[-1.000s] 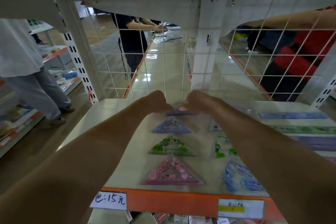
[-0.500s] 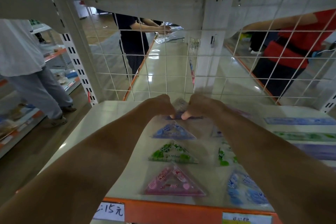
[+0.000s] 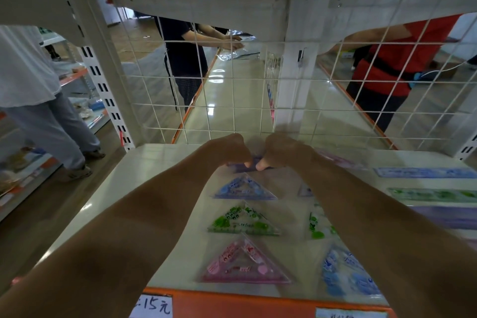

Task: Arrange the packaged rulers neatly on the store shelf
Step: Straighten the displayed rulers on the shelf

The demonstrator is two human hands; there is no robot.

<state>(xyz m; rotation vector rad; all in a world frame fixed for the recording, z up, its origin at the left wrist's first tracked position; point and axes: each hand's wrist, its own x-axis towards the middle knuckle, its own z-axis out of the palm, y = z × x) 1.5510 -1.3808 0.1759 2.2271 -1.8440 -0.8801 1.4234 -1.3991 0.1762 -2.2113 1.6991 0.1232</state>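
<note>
Both my arms reach to the back of the white shelf. My left hand and my right hand pinch a purple packaged triangle ruler between them, low on the shelf near the wire grid. In front of it lie a blue triangle ruler, a green one and a pink one in a column. A second column under my right forearm shows a green ruler and a blue one, partly hidden.
Long straight rulers, blue, green and purple, lie at the right. A white wire grid backs the shelf, and the shelf above hangs low. Three people stand beyond. An orange edge strip carries price labels.
Both hands have stayed together at the back on the purple ruler and lowered it slightly toward the shelf. The view has tilted a little, and the person in red has shifted.
</note>
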